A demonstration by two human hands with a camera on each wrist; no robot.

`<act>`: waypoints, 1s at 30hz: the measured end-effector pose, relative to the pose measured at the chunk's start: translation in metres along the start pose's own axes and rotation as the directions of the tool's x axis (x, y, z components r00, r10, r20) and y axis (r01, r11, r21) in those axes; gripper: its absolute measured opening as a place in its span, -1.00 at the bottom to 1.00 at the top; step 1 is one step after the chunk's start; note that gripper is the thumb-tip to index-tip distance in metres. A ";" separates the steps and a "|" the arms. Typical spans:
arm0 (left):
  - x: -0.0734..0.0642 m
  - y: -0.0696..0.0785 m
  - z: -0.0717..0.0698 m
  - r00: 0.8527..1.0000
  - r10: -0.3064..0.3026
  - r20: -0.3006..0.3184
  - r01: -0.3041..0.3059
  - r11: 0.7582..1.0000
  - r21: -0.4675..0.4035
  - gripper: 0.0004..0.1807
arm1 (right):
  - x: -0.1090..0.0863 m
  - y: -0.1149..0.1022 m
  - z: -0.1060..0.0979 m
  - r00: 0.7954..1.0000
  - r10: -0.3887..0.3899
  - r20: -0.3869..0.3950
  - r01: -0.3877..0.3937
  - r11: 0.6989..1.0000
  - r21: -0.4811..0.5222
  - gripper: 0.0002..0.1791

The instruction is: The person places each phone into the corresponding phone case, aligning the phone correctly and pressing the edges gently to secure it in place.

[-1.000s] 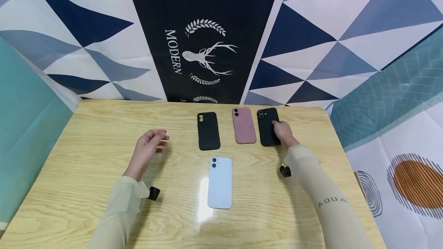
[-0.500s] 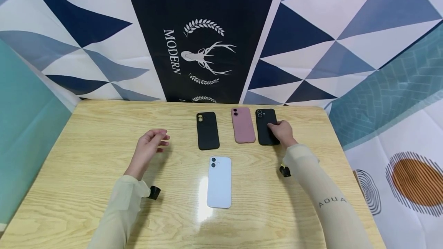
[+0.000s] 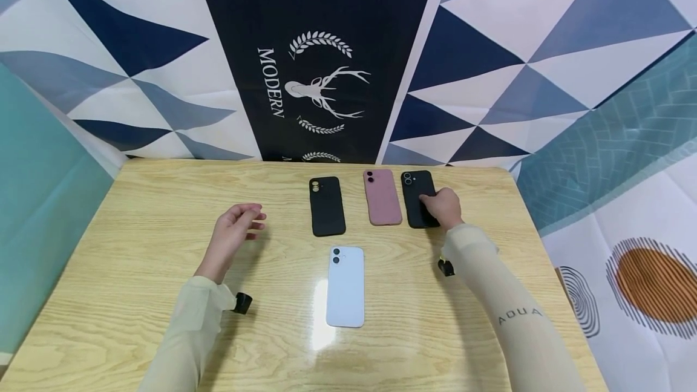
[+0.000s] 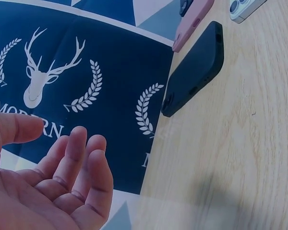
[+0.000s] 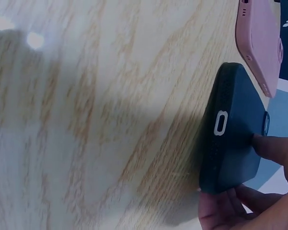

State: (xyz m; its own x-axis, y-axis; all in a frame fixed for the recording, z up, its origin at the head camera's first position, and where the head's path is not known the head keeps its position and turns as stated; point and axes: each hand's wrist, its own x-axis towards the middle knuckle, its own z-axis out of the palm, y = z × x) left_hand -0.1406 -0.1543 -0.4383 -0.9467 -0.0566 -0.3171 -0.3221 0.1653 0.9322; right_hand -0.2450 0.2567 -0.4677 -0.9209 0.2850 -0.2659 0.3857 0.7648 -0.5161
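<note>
My right hand (image 3: 443, 207) grips a phone in a black case (image 3: 418, 193) at the back right of the table. In the right wrist view, the thumb (image 5: 273, 147) lies on the case's back and the fingers curl at its side edge; a charging-port cutout shows at the near end. My left hand (image 3: 235, 225) hovers over the table's left part, fingers loosely bent, holding nothing. Nearest to it lies a black phone case (image 3: 328, 205), wood colour showing through its camera cutout. A phone in a pink case (image 3: 383, 197) lies between the two black ones.
A white phone (image 3: 345, 287) lies back up near the table's middle, closer to me. The wooden table (image 3: 136, 228) ends at the back against a patterned cloth (image 3: 321, 89). A small black device (image 3: 242, 303) sits at my left wrist.
My right thumb has moved a little further left over the back of the black-cased phone. The left hand and the other things stay in place; the head view has shifted slightly.
</note>
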 end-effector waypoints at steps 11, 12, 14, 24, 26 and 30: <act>-0.001 0.000 -0.001 1.000 0.004 0.004 -0.004 1.000 0.002 -0.51 | 0.001 0.003 0.000 1.000 -0.029 -0.009 0.028 0.997 -0.068 -0.52; -0.001 0.000 0.000 1.000 0.005 0.006 -0.005 1.000 0.001 -0.51 | 0.001 0.003 0.000 0.999 -0.037 -0.010 0.036 0.996 -0.076 -0.52; -0.001 0.000 0.000 1.000 0.007 0.010 -0.007 1.000 0.002 -0.50 | 0.002 0.005 0.000 0.999 -0.050 -0.007 0.049 0.995 -0.088 -0.53; 0.001 0.002 0.003 1.000 -0.009 0.019 0.009 1.000 0.009 -0.50 | -0.005 0.008 0.004 0.997 -0.069 -0.030 0.068 0.997 -0.037 -0.47; 0.001 0.002 0.004 1.000 -0.012 0.019 0.012 1.000 0.010 -0.50 | -0.008 0.009 0.005 0.998 -0.061 -0.031 0.061 0.998 -0.016 -0.41; 0.002 0.000 0.004 1.000 -0.020 0.015 0.020 1.000 0.009 -0.51 | -0.017 0.010 0.006 0.999 -0.042 -0.022 0.042 0.999 0.011 -0.28</act>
State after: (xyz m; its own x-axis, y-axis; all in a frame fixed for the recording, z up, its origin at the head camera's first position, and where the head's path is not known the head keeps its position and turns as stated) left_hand -0.1421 -0.1502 -0.4395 -0.9400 -0.0451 -0.3381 -0.3407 0.1731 0.9241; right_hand -0.2254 0.2566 -0.4733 -0.9371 0.2654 -0.2265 0.3474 0.7697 -0.5356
